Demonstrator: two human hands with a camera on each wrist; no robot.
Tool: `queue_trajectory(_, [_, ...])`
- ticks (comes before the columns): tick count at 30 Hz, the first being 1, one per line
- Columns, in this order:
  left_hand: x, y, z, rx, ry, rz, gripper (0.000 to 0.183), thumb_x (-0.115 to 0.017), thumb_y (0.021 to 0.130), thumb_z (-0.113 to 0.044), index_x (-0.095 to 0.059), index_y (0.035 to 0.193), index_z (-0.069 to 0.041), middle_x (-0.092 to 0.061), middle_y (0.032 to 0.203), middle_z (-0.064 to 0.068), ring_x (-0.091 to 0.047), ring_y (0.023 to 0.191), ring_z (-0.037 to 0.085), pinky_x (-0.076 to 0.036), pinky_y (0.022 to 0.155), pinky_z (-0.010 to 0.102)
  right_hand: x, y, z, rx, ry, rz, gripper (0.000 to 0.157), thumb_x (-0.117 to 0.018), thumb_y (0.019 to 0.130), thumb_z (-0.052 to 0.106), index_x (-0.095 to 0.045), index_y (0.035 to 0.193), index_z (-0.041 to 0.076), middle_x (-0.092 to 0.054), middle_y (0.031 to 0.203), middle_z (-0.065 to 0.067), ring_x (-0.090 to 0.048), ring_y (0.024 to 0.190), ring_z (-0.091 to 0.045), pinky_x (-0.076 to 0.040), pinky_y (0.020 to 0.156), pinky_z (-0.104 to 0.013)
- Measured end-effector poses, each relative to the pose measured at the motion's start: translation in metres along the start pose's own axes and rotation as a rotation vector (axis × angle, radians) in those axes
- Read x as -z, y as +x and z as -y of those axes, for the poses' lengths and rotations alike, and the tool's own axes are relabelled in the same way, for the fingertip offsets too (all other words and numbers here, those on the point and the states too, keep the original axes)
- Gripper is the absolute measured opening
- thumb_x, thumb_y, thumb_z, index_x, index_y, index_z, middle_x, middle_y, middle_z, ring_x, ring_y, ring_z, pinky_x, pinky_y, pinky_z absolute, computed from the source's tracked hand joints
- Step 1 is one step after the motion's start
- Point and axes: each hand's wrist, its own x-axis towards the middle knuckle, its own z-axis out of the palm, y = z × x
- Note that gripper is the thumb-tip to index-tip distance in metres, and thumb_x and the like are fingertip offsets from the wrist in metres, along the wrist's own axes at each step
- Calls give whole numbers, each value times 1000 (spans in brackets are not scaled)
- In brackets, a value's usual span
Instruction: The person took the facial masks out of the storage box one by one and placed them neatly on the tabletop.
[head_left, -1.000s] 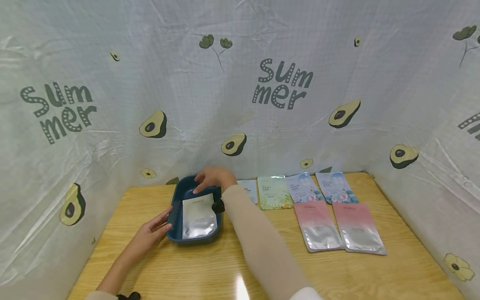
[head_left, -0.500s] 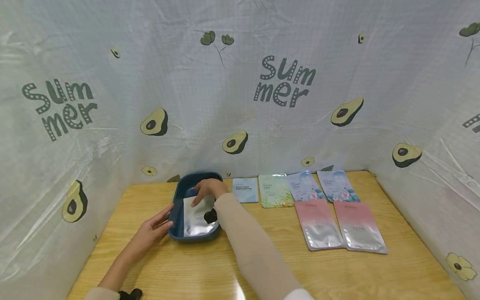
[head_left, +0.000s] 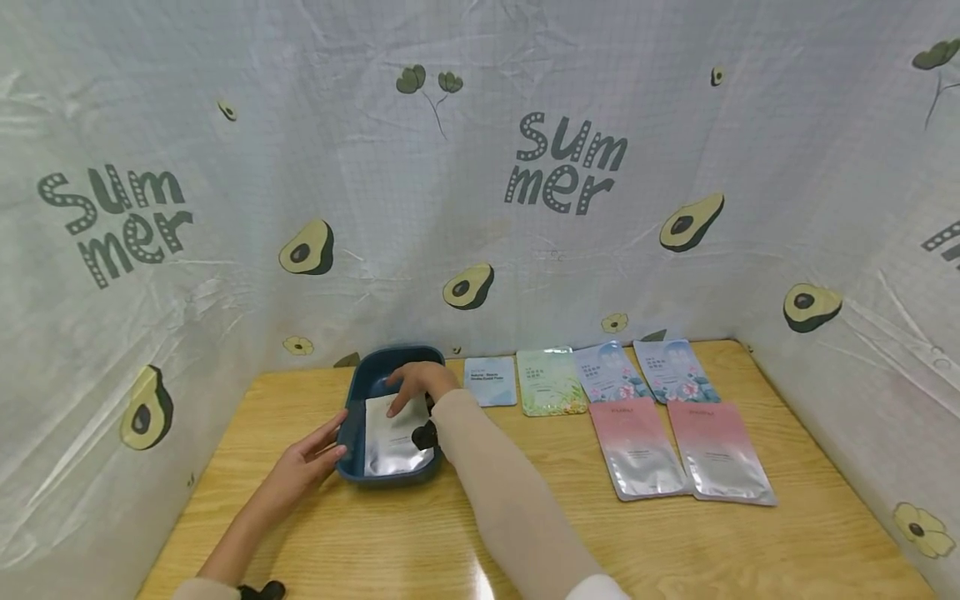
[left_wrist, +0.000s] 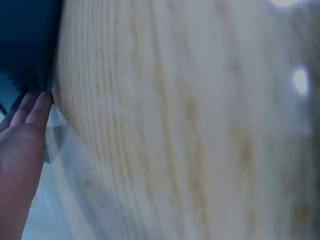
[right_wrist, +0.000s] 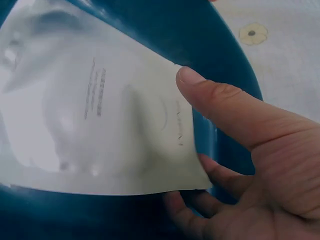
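Note:
A dark blue plastic basin point(head_left: 354, 433) stands at the left of the table, and a white-to-silver face mask packet point(head_left: 388, 450) lies inside it. My right hand point(head_left: 423, 381) reaches into the basin over the packet's far end. In the right wrist view, the thumb point(right_wrist: 220, 97) lies at one corner of the packet point(right_wrist: 75, 115), while other fingers of that hand pass under its edge, gripping that end. My left hand point(head_left: 303, 464) touches the basin's left outer side. The left wrist view shows its straight fingers point(left_wrist: 37, 111) against the blue wall.
Right of the basin lie a small light-blue packet point(head_left: 491, 382), a green packet point(head_left: 551, 382) and two lilac floral packets point(head_left: 611, 372). Two pink-silver packets point(head_left: 637, 450) lie nearer. A printed cloth point(head_left: 375, 183) hangs behind the wooden table point(head_left: 360, 542).
My right hand has come down and nearer, from the basin's far rim onto the packet's far end. The small light-blue packet shows fully now. My left hand has stayed at the basin's side.

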Motion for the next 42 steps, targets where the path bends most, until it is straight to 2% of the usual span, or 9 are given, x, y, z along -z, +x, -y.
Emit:
queue_trajectory(10, [-1, 1, 1, -49, -11, 12, 64, -56, 106, -18, -25, 162, -9, -25, 161, 31, -49, 124, -8, -46, 97, 13, -2, -5, -8, 54, 84, -21, 69, -83, 86, 34, -54, 148, 31, -37, 162, 1, -41, 142, -27, -47, 105, -46])
queue_trajectory(20, [-2, 0, 0, -19, 17, 1, 64, -56, 106, -22, -26, 162, -14, -25, 162, 29, -45, 129, -3, -44, 97, 13, -2, -4, -13, 225, 115, -100, 57, -82, 87, 16, -64, 139, 29, -47, 155, 1, -51, 133, -22, -50, 102, -39])
queue_trajectory(23, [-2, 0, 0, -17, 21, 2, 64, -56, 106, -22, -26, 162, -14, -25, 162, 29, -45, 134, 6, -44, 98, 14, -2, -3, -16, 233, 157, -97, 59, -82, 87, 11, -64, 140, 29, -48, 155, -1, -55, 126, -21, -54, 94, -38])
queue_trajectory(27, [-3, 0, 0, -4, 39, -5, 65, -57, 106, -23, -26, 162, -14, -25, 162, 28, -35, 144, 32, -44, 97, 15, -3, -2, -19, 244, 267, -93, 66, -79, 85, -2, -62, 142, 24, -48, 154, -5, -56, 120, -20, -56, 87, -35])
queue_trajectory(29, [-3, 0, 1, 1, 51, -11, 65, -57, 106, -24, -26, 162, -15, -24, 162, 28, -29, 145, 41, -44, 97, 15, -3, -2, -21, 254, 325, -106, 67, -78, 84, -8, -61, 143, 21, -51, 149, -6, -58, 108, -19, -55, 80, -31])
queue_trajectory(33, [-3, -1, 1, 4, 59, -9, 64, -56, 106, -23, -26, 162, -16, -22, 164, 27, -29, 146, 36, -43, 97, 15, -2, -5, -22, 269, 399, -159, 55, -76, 84, -10, -68, 134, 12, -61, 133, -6, -56, 91, -16, -51, 73, -25])
queue_trajectory(35, [-3, 0, 1, 2, 61, -7, 64, -56, 106, -24, -26, 162, -15, -22, 164, 26, -29, 146, 36, -43, 97, 14, -2, -6, -22, 267, 402, -166, 44, -76, 86, -6, -72, 126, 10, -66, 128, -4, -59, 95, -16, -51, 77, -24])
queue_trajectory(38, [-4, 0, 0, 5, 54, -6, 64, -56, 106, -24, -26, 162, -15, -22, 164, 25, -27, 146, 39, -43, 97, 14, -3, -5, -23, 260, 360, -153, 37, -79, 86, 1, -75, 122, 10, -67, 132, -3, -59, 117, -16, -51, 93, -26])
queue_trajectory(42, [-5, 0, 0, 8, 41, -4, 65, -56, 106, -25, -26, 162, -15, -23, 163, 27, -34, 144, 31, -44, 97, 14, -4, -3, -25, 265, 316, -115, 51, -81, 85, 5, -69, 133, 12, -58, 146, -5, -51, 134, -21, -46, 106, -32])
